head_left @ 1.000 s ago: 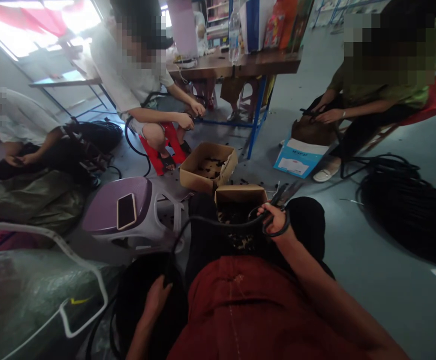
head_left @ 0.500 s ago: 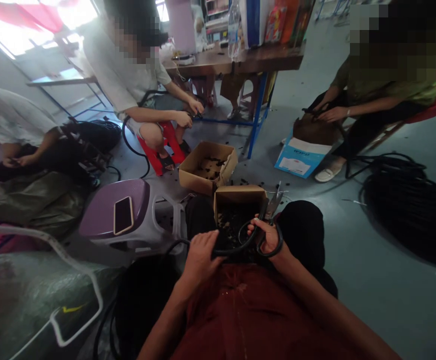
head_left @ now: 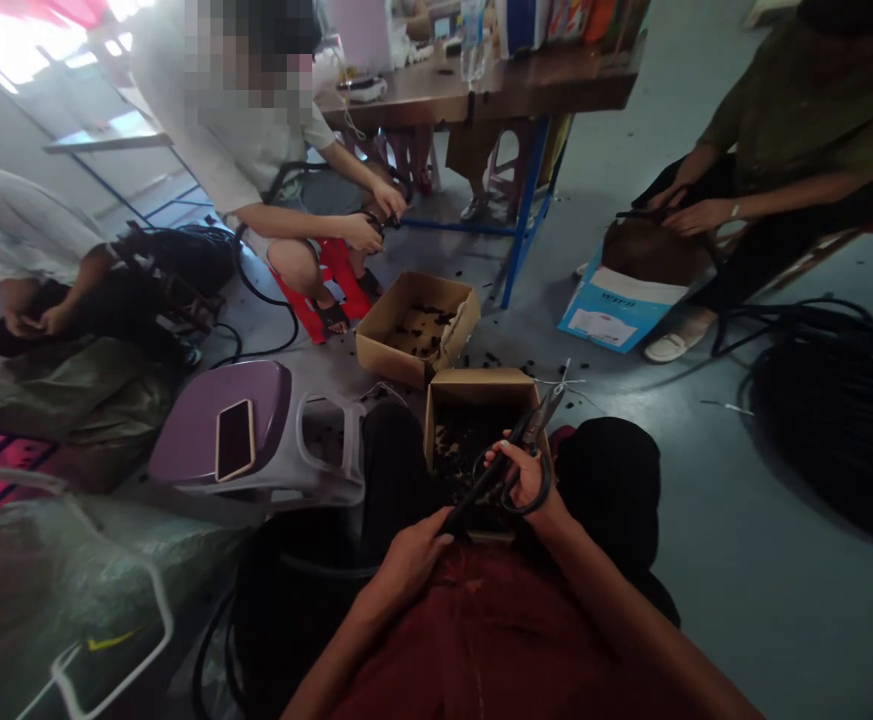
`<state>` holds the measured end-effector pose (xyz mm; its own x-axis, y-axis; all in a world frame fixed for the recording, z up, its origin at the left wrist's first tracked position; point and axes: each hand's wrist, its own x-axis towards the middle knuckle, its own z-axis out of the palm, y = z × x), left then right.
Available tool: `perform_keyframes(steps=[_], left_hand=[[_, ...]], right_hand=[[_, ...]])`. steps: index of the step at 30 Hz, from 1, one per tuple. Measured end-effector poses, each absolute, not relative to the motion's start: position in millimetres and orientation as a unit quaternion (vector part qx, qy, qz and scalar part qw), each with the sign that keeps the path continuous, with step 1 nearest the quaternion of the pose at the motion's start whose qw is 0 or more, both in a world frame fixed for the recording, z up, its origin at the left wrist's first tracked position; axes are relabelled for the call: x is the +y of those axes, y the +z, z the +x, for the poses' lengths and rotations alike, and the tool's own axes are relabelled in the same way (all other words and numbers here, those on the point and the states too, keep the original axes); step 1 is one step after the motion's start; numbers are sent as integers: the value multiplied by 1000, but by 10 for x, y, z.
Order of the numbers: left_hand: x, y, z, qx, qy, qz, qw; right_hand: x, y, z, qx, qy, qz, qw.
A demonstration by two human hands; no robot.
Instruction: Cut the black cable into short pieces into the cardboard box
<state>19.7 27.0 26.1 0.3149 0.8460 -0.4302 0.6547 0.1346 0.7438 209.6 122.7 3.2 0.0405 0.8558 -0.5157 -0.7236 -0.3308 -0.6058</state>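
1. Grey floor [head_left: 751, 640] of a workroom, seated co-worker [head_left: 803, 110] off to the right, coil of black cable [head_left: 826, 430] lying beyond.
2. Length of black cable [head_left: 477, 495] running diagonally above an open cardboard box [head_left: 451, 400], lower end at the left hand [head_left: 410, 565], upper end rising toward the right hand [head_left: 530, 478].
3. Left fingers [head_left: 425, 545] closed around the cable.
4. Right fingers [head_left: 518, 462] curled through the loops of black-handled scissors [head_left: 537, 425], blades pointing up and away.
5. Upper cable end nearer the right hand, close to the blades; contact with blades impossible to tell.
6. Black cut pieces [head_left: 458, 450] filling the box below.
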Motion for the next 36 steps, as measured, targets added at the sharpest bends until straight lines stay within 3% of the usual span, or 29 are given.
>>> perform_keyframes(steps=[14,22,28,36], left_hand=[[556,589,-18,630,-8,500,595],[1292,255,419,569,113,440,686],[1784,-62,599,486,142,341,792],[2202,-162,592,430,200,293,830]], right_hand=[[2161,-501,2394,-81,704,-475,522],[2265,-546,2158,-224,687,-500,476],[2253,-354,2109,-388,557,-588,440],[2481,-311,2036,-464,472,-601,448]])
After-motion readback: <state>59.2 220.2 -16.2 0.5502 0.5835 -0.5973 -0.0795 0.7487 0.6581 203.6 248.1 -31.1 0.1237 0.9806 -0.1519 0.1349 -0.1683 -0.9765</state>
